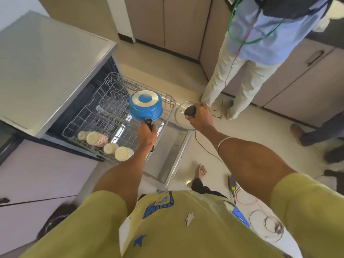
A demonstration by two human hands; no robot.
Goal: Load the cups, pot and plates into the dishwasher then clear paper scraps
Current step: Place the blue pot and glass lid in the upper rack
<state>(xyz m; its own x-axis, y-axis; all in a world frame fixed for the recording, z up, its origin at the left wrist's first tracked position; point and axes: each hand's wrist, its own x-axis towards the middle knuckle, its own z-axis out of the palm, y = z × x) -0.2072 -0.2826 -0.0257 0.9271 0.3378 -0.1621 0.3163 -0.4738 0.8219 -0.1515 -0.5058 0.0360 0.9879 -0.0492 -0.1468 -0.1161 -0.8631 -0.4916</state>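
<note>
Pot (145,106) upside down in left hand (147,134) grip over rack (111,116); right hand (202,116) grip around lid (183,116) knob.

Left of centre frame, the pulled-out rack (104,107) lies mostly bare wire in its middle and far part. Four cups (104,144) crowd its near-left edge, and the upturned blue pot (145,106) covers its right side. A standing person's legs (230,84) block the floor at upper right.

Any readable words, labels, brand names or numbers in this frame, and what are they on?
None can be read.
Yellow shirt: blue printed shapes and stars, with no legible lettering.
Patterned cup in the dishwasher rack: red decoration, too small to read.
Blue pot and glass lid: no markings visible.
</note>
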